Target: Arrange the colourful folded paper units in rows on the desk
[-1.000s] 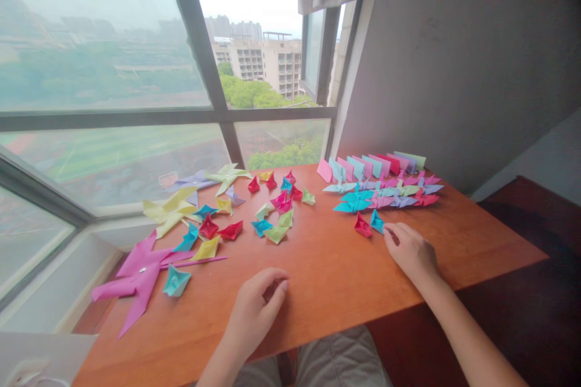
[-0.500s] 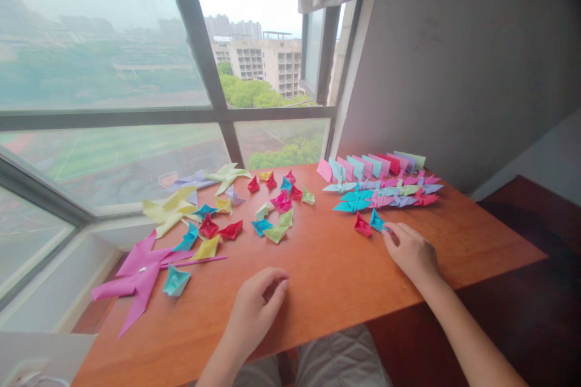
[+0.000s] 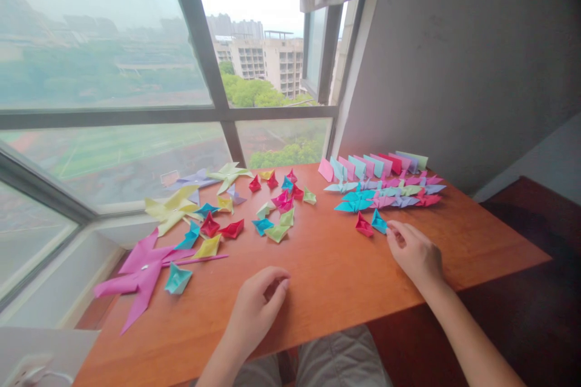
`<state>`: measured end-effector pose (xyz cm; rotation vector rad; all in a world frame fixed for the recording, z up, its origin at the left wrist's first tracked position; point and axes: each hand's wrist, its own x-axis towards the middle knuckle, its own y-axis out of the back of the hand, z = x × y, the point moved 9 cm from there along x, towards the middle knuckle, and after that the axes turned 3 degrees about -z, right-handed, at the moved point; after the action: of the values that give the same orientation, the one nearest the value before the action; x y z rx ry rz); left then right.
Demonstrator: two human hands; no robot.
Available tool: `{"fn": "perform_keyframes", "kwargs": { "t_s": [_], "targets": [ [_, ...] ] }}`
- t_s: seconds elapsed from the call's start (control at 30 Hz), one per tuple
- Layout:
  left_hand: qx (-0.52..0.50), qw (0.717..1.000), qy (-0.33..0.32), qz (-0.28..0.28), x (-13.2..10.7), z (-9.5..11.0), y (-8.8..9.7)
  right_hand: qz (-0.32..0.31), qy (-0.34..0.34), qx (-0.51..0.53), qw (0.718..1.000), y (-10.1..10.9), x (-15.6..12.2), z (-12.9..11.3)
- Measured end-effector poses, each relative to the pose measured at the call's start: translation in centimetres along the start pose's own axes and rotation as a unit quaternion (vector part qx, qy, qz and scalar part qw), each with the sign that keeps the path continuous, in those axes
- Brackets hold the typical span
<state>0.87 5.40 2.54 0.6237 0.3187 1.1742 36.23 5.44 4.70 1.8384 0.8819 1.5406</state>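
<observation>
A small blue paper boat (image 3: 379, 222) stands on the table beside a red paper boat (image 3: 364, 225), both in front of the rows of folded paper. The fingertips of my right hand (image 3: 415, 252) are at the blue boat's right corner, thumb and forefinger slightly apart; contact is hard to make out. My left hand (image 3: 261, 302) rests near the table's front edge, its fingers curled in and nothing visible in them. Several more boats lie at the middle and left, among them a green boat (image 3: 280, 228), a yellow boat (image 3: 209, 247) and a teal boat (image 3: 178, 279).
Paper pinwheels lie along the window side, a large magenta pinwheel (image 3: 145, 272) nearest. Folded paper cranes (image 3: 356, 198) and upright paper cards (image 3: 374, 164) fill the wooden table's (image 3: 331, 278) back right. Window frames (image 3: 227, 115) and a grey wall (image 3: 436, 72) border it.
The view has shifted slightly. My right fingertips have drawn back a little from the blue paper boat, which stays beside the red one. My left hand has hardly moved.
</observation>
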Motion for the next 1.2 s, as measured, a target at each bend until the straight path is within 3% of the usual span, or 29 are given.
{"fn": "perform_keyframes", "kwargs": {
  "t_s": [0.1, 0.23, 0.3, 0.4, 0.53, 0.67, 0.87, 1.03, 1.1, 1.2],
  "targets": [
    [-0.004, 1.0, 0.001, 0.01, -0.1, 0.2, 0.1, 0.028, 0.018, 0.048, 0.998, 1.3, -0.2, -1.8],
    [0.008, 0.999, 0.002, 0.044, -0.5, 0.3, 1.0, -0.013, 0.091, 0.142, 0.986, 0.8, -1.6, -6.6],
    [0.031, 0.997, 0.003, 0.072, -1.1, 0.0, 2.3, -0.041, 0.118, 0.177, 0.976, 0.0, -2.5, -9.2],
    [0.105, 0.984, 0.025, 0.143, -2.6, -0.9, 5.9, -0.07, 0.127, 0.205, 0.968, -1.0, -3.6, -11.8],
    [0.281, 0.919, 0.12, 0.247, -5.7, -2.3, 12.1, -0.1, 0.128, 0.21, 0.964, -2.2, -4.1, -13.0],
    [0.409, 0.847, 0.21, 0.268, -8.0, -3.7, 15.7, -0.113, 0.12, 0.211, 0.963, -2.5, -4.2, -12.8],
    [0.461, 0.83, 0.221, 0.225, -8.5, -5.7, 15.9, -0.122, 0.131, 0.201, 0.963, -2.4, -4.4, -13.0],
    [0.455, 0.831, 0.203, 0.248, -9.2, -5.2, 15.3, -0.115, 0.13, 0.209, 0.962, -2.3, -4.3, -12.9],
    [0.436, 0.838, 0.188, 0.268, -9.5, -4.5, 14.9, -0.117, 0.131, 0.215, 0.961, -2.3, -4.4, -12.9],
    [0.377, 0.874, 0.122, 0.281, -9.0, -3.2, 13.4, -0.121, 0.131, 0.225, 0.958, -2.3, -4.4, -13.0]
  ]
}}
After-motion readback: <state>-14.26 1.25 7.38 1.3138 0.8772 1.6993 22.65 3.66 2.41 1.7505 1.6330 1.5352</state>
